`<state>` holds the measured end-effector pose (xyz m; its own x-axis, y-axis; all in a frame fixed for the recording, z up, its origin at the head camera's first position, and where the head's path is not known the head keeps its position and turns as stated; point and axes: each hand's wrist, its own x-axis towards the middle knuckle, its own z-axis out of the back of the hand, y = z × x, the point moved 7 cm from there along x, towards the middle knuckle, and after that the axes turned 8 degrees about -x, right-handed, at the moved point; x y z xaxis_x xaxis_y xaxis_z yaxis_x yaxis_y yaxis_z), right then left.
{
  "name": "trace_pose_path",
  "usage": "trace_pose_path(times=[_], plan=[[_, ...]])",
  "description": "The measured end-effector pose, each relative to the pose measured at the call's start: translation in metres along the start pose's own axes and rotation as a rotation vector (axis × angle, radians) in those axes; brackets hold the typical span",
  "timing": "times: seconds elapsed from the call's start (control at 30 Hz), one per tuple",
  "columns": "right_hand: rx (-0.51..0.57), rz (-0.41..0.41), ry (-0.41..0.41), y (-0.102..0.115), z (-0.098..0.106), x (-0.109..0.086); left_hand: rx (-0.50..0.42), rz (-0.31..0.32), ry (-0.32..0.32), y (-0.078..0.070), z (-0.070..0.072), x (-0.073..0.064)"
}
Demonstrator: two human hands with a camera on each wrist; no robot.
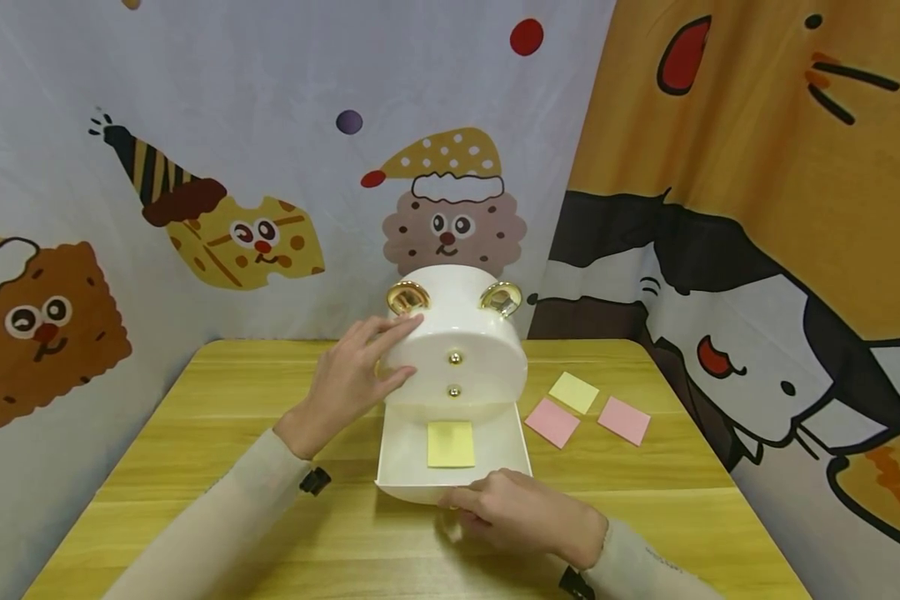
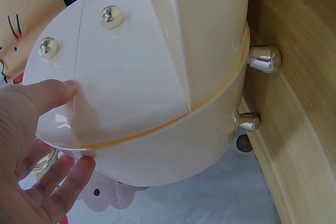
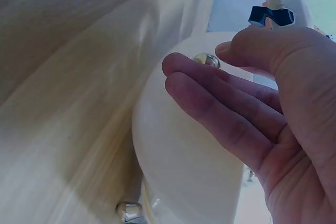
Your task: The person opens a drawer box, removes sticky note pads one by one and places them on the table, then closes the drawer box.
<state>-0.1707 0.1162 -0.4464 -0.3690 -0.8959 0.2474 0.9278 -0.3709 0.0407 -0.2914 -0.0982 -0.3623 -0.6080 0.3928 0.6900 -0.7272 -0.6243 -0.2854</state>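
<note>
A white round-topped storage box [image 1: 456, 333] with gold ears and gold knobs stands on the table. Its bottom drawer [image 1: 405, 457] is pulled out, and a yellow sticky-note pad [image 1: 451, 445] lies inside. My left hand [image 1: 356, 367] rests against the box's upper left edge. In the left wrist view, its thumb presses the front face [image 2: 126, 77] while the other fingers touch the curved side, fairly straight. At the drawer's front, my right hand [image 1: 521, 510] pinches the small gold drawer knob [image 3: 207, 60] between thumb and fingers; the fingers partly hide it.
Right of the box, a yellow note pad [image 1: 573, 392] and two pink ones, a nearer one [image 1: 552, 422] and one farther right [image 1: 624, 420], lie on the wooden table [image 1: 232, 417]. A printed cartoon curtain [image 1: 270, 100] hangs behind. Gold feet [image 2: 265, 59] support the box.
</note>
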Motion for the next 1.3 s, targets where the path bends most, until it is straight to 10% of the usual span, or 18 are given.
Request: trace_pose_path(times=[1.3], plan=[[-0.108, 0.062, -0.116, -0.017, 0.048, 0.026, -0.015, -0.013, -0.016, -0.002, 0.002, 0.001]])
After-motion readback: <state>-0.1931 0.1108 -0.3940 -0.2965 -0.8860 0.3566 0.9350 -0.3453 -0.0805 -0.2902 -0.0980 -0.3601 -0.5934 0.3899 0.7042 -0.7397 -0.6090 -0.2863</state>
